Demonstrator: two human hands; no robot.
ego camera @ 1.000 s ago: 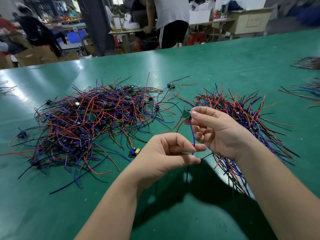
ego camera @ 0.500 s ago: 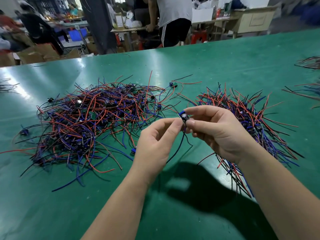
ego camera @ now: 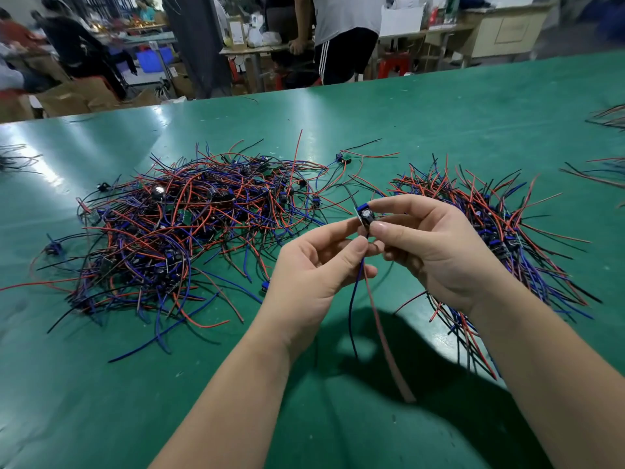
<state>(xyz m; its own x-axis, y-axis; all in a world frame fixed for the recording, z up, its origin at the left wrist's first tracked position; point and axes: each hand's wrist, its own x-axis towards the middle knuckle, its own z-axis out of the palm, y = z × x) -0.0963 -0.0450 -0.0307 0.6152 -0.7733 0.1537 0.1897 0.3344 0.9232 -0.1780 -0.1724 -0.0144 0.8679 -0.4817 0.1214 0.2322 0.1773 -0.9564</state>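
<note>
Left hand (ego camera: 314, 269) lowered onto wires (ego camera: 352, 301), right hand (ego camera: 436, 252) pinching module (ego camera: 367, 216)

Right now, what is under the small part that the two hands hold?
A blue wire and a red wire hang from the small part, above the green table. The left hand pinches them and covers where they join it.
</note>
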